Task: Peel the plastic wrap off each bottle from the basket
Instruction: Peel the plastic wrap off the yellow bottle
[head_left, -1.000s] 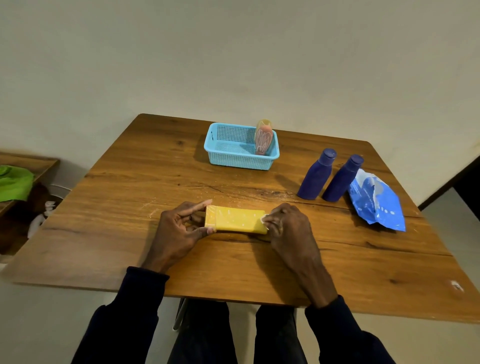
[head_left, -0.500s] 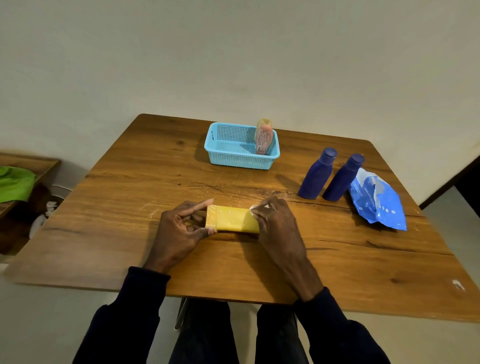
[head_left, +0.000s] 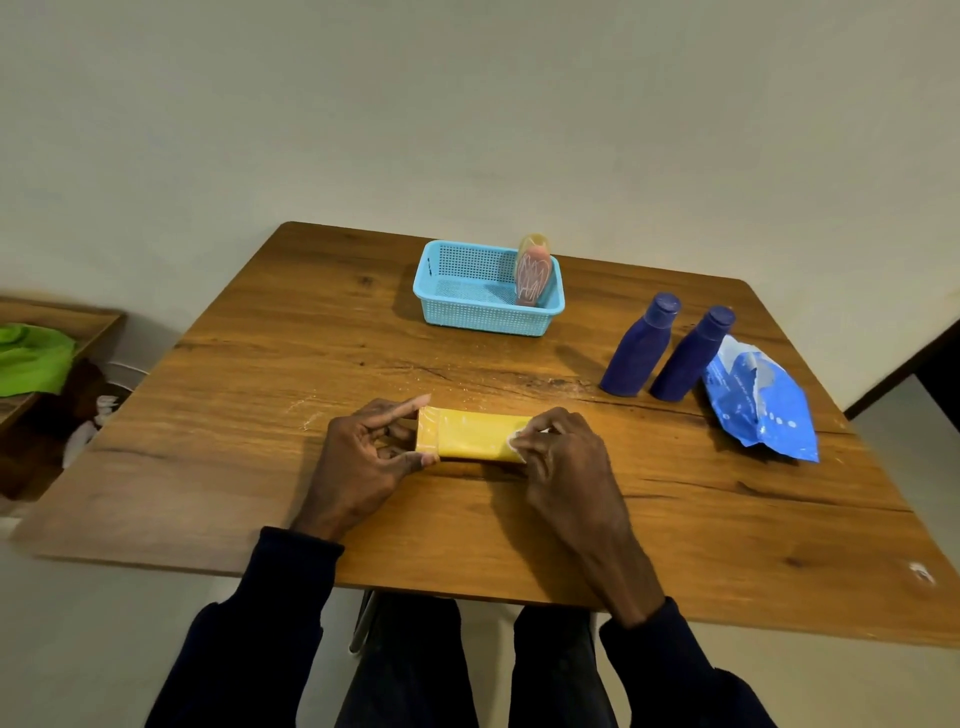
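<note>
A yellow bottle (head_left: 470, 434) lies on its side on the wooden table (head_left: 727, 519), wrapped in clear plastic. My left hand (head_left: 363, 457) holds its left end between thumb and forefinger. My right hand (head_left: 566, 457) covers its right end and pinches a bit of whitish plastic wrap (head_left: 514, 441) there. At the back stands a light blue basket (head_left: 452, 306) with a pink bottle (head_left: 532, 270) leaning upright in its right corner, still in wrap.
Two dark blue bottles (head_left: 636, 348) (head_left: 693, 356) stand upright at the right of the table. A crumpled blue plastic bag (head_left: 758, 410) lies beside them. A low wooden shelf with a green cloth (head_left: 31, 358) is off to the left.
My right hand slid left along the bottle half a second ago, then drew back a little to the right, still pinching wrap. My left hand kept its hold.
</note>
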